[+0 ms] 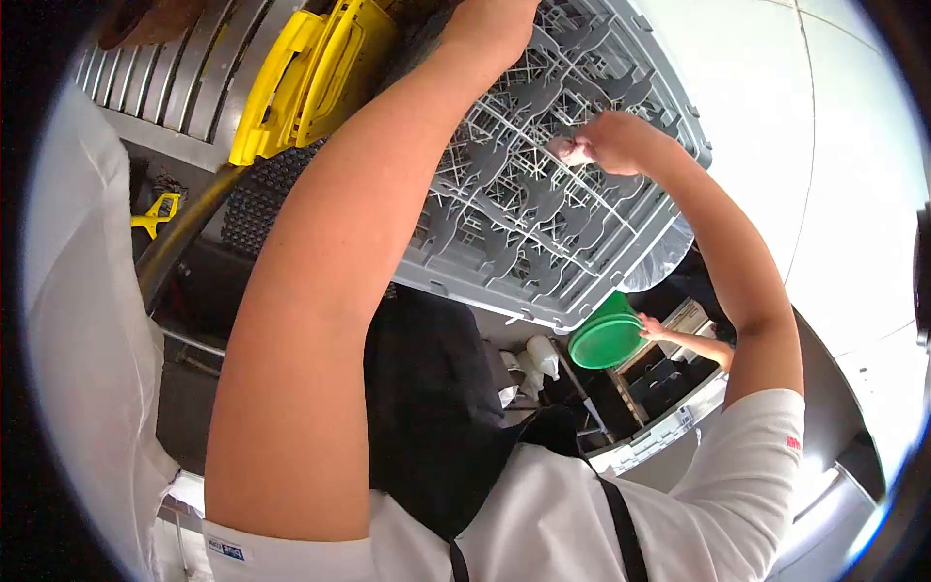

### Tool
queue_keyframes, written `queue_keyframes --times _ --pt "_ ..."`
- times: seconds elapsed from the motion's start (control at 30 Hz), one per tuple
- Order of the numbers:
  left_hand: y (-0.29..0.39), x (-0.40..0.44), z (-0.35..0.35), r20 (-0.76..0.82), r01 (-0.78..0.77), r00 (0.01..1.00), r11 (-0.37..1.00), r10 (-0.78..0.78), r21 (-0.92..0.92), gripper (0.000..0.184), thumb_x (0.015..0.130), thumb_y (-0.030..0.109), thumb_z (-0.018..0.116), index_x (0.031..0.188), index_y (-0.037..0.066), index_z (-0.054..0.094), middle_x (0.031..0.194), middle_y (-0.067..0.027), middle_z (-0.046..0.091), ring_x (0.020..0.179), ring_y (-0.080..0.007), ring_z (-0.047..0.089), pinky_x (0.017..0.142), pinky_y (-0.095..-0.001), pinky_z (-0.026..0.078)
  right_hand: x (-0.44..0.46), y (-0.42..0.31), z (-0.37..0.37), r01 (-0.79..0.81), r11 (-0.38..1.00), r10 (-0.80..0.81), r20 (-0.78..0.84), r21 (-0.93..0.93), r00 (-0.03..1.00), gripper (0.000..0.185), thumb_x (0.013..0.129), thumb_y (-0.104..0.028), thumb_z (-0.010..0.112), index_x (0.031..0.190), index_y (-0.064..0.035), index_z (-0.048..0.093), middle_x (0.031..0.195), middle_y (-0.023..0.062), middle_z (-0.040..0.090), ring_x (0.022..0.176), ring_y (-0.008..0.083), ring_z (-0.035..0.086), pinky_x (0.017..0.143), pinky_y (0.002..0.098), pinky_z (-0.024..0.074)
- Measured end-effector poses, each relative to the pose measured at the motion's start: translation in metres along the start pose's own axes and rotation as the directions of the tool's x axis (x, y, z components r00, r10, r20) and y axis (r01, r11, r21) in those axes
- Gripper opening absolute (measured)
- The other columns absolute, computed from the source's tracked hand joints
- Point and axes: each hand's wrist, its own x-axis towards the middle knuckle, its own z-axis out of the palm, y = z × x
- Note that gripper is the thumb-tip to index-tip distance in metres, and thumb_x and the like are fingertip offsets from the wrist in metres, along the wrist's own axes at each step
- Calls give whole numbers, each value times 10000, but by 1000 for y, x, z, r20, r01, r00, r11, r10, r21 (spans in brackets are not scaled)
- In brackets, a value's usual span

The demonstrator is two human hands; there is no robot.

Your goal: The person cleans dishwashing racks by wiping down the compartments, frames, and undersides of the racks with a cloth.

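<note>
A grey plastic dishwasher rack (543, 308) with white wire dividers and dark grey prongs lies in front of me. My right hand (621, 144) is over its middle, fingers curled closed close to the wire. Whether something small is between those fingertips I cannot make out. My left hand (490, 27) reaches the rack's far left side; the top edge of the view cuts off its fingers.
Left of my arm stand yellow plastic frames (301, 78) beside a slatted metal surface (175, 73). Another person's hand (652, 327) touches a green round tub (606, 339). A person in white clothing (82, 320) is close on the left. White tiles (756, 107) lie right.
</note>
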Motion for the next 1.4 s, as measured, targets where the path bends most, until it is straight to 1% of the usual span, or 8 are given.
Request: queue_keyframes --times 0.27,0.4,0.43,0.57,0.6,0.73,0.8,1.4 --pt "-7 5 8 -50 -121 990 981 130 153 385 1063 230 330 1380 98 504 1274 -270 514 1136 -406 567 947 -477 503 39 -3 29 -208 977 208 6 40 978 296 809 -85 583 1072 -89 718 1054 189 707 1009 364 681 830 452 568" --pt "35 -12 -28 143 394 919 866 -368 -306 393 1075 238 311 1407 107 476 1393 -232 474 1197 -421 524 999 -502 464 4 -1 9 -106 992 108 -37 63 993 245 829 -117 594 1033 -73 722 1015 191 712 993 373 680 839 465 552" --pt "21 -13 -23 46 20 999 999 -18 -49 468 1069 337 327 1437 67 433 1433 -238 451 1254 -428 487 1020 -502 448 -4 -1 10 -110 990 117 -83 84 990 228 846 -136 591 1021 -71 722 1000 190 713 987 374 681 838 467 549" --pt "34 -13 -20 89 270 963 913 -255 -307 532 1026 369 410 1401 -6 453 1390 -302 467 1246 -452 489 1015 -491 440 8 6 57 -55 985 119 -418 162 901 357 938 -359 509 940 -76 727 916 189 711 907 371 689 806 467 544" --pt "16 -7 -5 1 -47 999 994 47 97 401 1013 207 432 1384 72 500 1356 -283 497 1223 -450 505 1007 -483 449 14 7 63 -29 990 97 -521 136 848 399 947 -400 490 924 -83 731 895 186 711 883 370 691 802 467 543" --pt "-1 4 8 -52 -179 980 963 193 201 454 953 77 525 1404 122 502 1389 -261 470 1220 -418 523 1040 -461 430 13 -13 57 -189 954 278 -460 230 843 451 922 -462 477 877 -103 746 822 173 710 811 361 695 780 475 553" --pt "-35 28 31 -113 -307 929 904 353 299 499 817 99 627 1307 183 576 1123 -232 606 1086 -442 579 929 -553 452 14 -14 56 -266 922 367 -418 282 831 454 908 -468 483 869 -102 750 799 163 712 791 352 700 772 478 560" --pt "-15 19 21 -76 -336 915 853 396 398 437 727 -53 571 1129 105 636 938 -260 609 873 -456 626 790 -515 500 13 -23 66 -210 852 474 -538 479 697 389 869 -401 523 800 -89 745 882 141 734 841 333 700 792 452 547"
